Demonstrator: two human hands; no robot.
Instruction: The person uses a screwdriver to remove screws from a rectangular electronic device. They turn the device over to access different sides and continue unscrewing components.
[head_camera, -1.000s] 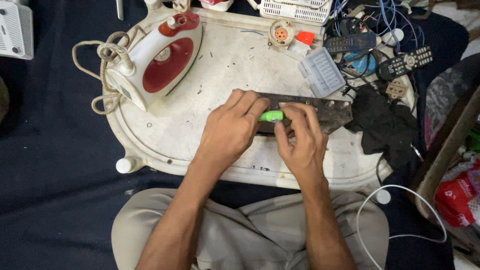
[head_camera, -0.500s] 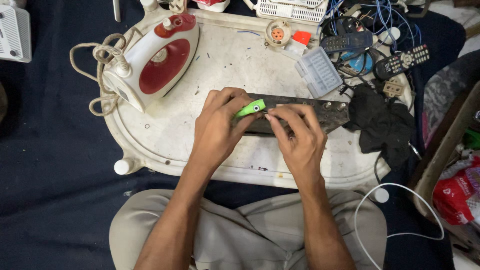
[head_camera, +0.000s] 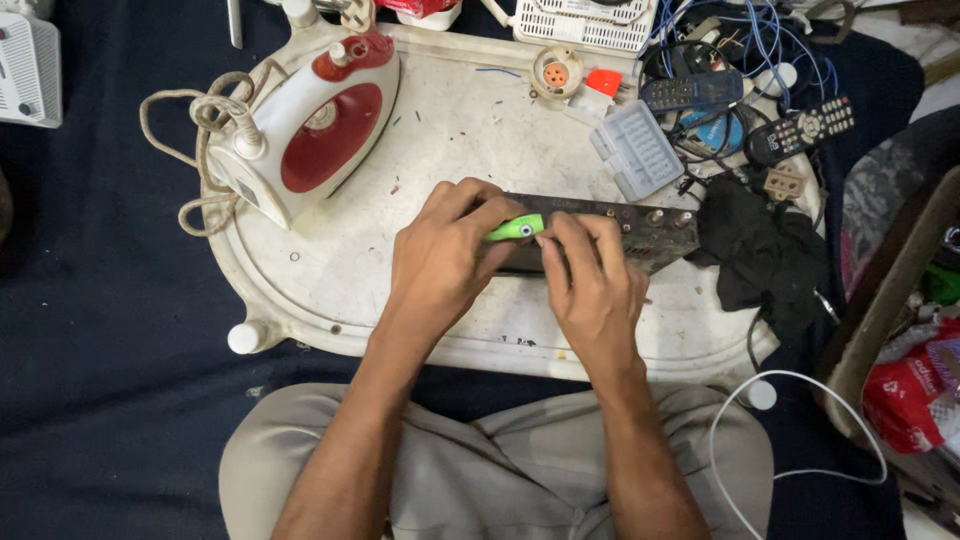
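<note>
My left hand (head_camera: 441, 262) is closed around a small green-handled tool (head_camera: 517, 228), which lies across the top of a long dark panel (head_camera: 640, 228) with round sockets along it. My right hand (head_camera: 591, 280) rests on the panel just right of the tool, fingertips pinching at its tip. The panel sits on a white oval tray (head_camera: 340, 290) in front of my lap. The tool's tip and the panel's middle are hidden under my fingers.
A red and white clothes iron (head_camera: 300, 140) with a coiled cord lies on the tray's left. A clear plastic box (head_camera: 636, 150), remote controls (head_camera: 798, 128), tangled wires (head_camera: 740, 40) and a black cloth (head_camera: 760, 250) crowd the right. A white cable (head_camera: 800, 470) loops by my right knee.
The green tool has tilted up and shifted left in my left hand. My right hand's fingers moved in to meet its tip.
</note>
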